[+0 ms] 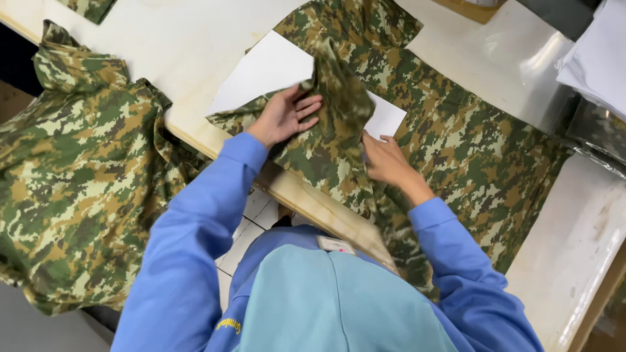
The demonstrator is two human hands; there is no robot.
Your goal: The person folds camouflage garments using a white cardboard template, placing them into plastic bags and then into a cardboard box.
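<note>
Pale and smooth, the worktop [195, 39] fills most of the view, with a camouflage garment [456, 143] spread flat across it. The left hand [285, 116] lies on the cloth with its fingers [308, 111] a little apart and almost straight, pressing a fold of the garment that stands up between the two hands. The right hand [386, 160] rests flat on the cloth just beside that fold; its fingers are partly hidden under the fold, so I cannot tell how far open they are. A white sheet of card [267, 68] lies on the garment, partly covered by the fold. Another pile of camouflage cloth [78, 176] hangs off the worktop's left edge. White folded sheets [596, 55] sit at the far right.
</note>
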